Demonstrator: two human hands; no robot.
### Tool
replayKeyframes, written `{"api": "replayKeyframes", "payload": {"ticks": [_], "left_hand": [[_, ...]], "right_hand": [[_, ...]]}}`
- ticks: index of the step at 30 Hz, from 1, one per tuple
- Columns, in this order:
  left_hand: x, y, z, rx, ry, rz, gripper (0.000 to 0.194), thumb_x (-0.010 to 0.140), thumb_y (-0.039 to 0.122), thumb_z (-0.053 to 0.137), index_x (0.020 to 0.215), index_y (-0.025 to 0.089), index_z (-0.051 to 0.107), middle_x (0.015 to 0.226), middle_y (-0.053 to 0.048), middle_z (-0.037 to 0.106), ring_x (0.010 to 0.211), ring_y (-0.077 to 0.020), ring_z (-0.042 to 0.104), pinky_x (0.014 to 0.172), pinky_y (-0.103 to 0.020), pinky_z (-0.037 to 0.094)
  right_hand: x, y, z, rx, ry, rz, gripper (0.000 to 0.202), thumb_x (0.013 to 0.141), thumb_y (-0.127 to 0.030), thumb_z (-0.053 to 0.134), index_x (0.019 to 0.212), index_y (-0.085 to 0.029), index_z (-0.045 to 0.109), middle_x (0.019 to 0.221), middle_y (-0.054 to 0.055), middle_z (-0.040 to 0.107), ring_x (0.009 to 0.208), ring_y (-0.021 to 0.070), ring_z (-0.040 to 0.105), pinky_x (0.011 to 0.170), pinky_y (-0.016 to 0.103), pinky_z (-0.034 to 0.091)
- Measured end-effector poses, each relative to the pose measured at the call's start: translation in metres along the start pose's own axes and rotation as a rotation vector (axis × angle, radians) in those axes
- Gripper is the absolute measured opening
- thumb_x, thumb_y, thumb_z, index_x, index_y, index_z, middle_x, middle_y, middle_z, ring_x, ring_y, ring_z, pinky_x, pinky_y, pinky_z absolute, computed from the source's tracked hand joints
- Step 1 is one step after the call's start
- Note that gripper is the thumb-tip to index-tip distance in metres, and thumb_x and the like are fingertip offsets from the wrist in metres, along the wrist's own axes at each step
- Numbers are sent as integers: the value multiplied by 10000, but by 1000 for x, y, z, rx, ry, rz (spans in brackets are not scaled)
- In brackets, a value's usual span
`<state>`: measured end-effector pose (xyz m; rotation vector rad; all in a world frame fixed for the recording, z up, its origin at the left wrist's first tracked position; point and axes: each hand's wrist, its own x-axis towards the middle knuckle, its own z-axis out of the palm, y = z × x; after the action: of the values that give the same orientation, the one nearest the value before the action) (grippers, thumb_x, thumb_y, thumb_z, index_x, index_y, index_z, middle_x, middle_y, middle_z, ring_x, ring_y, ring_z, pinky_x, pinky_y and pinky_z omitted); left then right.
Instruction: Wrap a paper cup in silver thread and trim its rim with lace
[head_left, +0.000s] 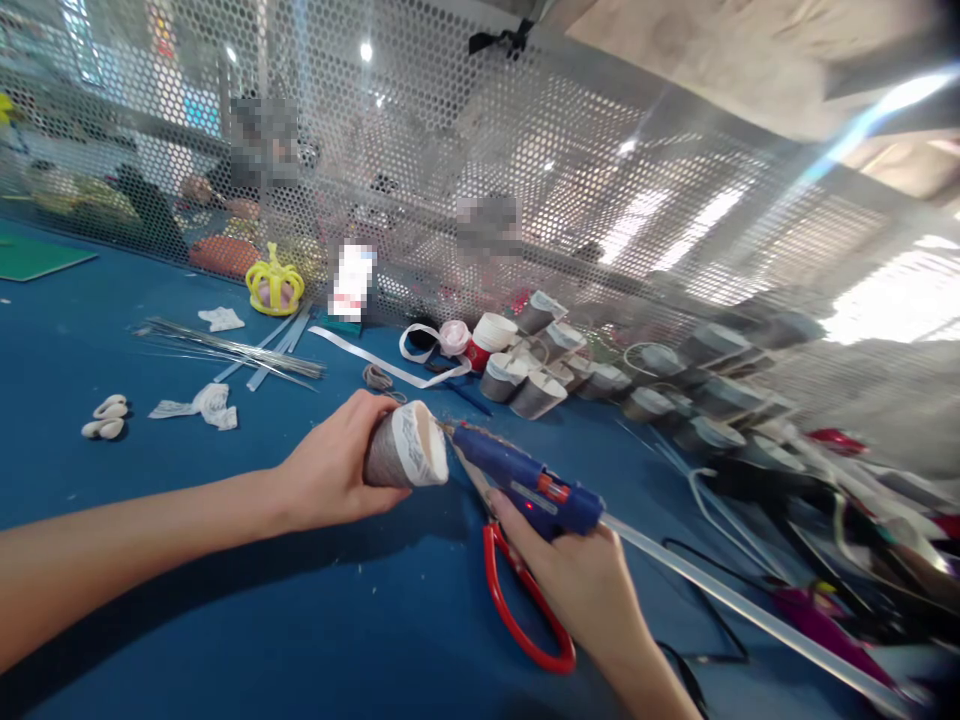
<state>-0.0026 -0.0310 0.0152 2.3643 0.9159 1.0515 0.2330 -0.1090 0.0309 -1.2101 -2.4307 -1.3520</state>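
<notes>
My left hand (341,455) is wrapped round a small grey cup (390,450) with a white lace band at its rim, its open end tipped to the right. In my right hand (570,560) is a blue hot glue gun (525,480) with a glowing red light and a long clear glue stick running out of its back. The gun's nozzle is close to the cup's rim; whether they touch I cannot tell. Red-handled scissors (525,610) lie on the blue table beneath the gun, partly covered by it and my right hand.
Several similar grey cups (536,393) are grouped at the back right. White ribbon (375,357), thin wires (232,345), lace scraps (202,405) and a yellow crown-shaped piece (274,285) lie on the left and middle. A perforated metal screen (420,140) stands behind the table (337,620).
</notes>
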Motion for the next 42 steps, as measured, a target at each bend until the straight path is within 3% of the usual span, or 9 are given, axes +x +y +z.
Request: {"api": "replayKeyframes", "payload": {"ticks": [7, 13, 18, 26, 32, 36, 42], "left_hand": [[2, 1, -2, -5, 4, -9, 564, 635, 303, 654, 1101, 188, 357, 1056, -94, 501, 977, -241, 516, 804, -401, 459], [2, 0, -3, -17, 17, -18, 564, 637, 305, 654, 1103, 214, 349, 1058, -90, 496, 960, -245, 528, 799, -418, 455], [3, -1, -4, 0, 25, -2, 565, 634, 299, 658, 1100, 208, 351, 1059, -92, 497, 973, -247, 522, 810, -418, 458], [4, -3, -5, 17, 58, -4, 565, 632, 304, 659, 1101, 188, 366, 1057, -91, 503, 973, -246, 524, 809, -409, 467], [6, -3, -6, 42, 68, -8, 555, 633, 306, 657, 1088, 192, 361, 1056, -88, 496, 968, -238, 523, 813, -398, 463], [6, -4, -7, 39, 74, -24, 561, 636, 305, 657, 1095, 202, 352, 1047, -85, 493, 964, -238, 524, 803, -401, 463], [6, -6, -7, 48, 84, -22, 563, 640, 301, 662, 1099, 200, 351, 1042, -84, 496, 953, -233, 528, 799, -402, 467]], "right_hand": [[-2, 0, 1, 97, -17, 53, 396, 733, 14, 425, 877, -202, 724, 436, 30, 606, 515, 230, 638, 483, 289, 487], [-4, 0, 1, 387, -143, 313, 297, 804, -122, 445, 879, -209, 718, 365, 11, 545, 477, 209, 619, 514, 289, 508], [-4, 1, -1, 456, -201, 417, 277, 823, -242, 448, 875, -201, 717, 309, 0, 479, 390, 186, 554, 456, 270, 483], [-3, 0, -3, 527, -157, 496, 279, 817, -284, 462, 861, -189, 720, 298, -3, 453, 379, 182, 538, 438, 260, 469], [-6, -1, 1, 556, -127, 454, 367, 844, -205, 361, 909, -217, 722, 356, 15, 519, 426, 196, 584, 467, 282, 475], [-8, -5, 6, 589, -117, 525, 294, 838, -269, 429, 879, -222, 716, 396, 19, 565, 507, 214, 626, 491, 284, 490], [-6, -8, 2, 650, -142, 602, 290, 842, -310, 440, 797, -223, 713, 401, 16, 583, 477, 207, 622, 433, 269, 479]]}}
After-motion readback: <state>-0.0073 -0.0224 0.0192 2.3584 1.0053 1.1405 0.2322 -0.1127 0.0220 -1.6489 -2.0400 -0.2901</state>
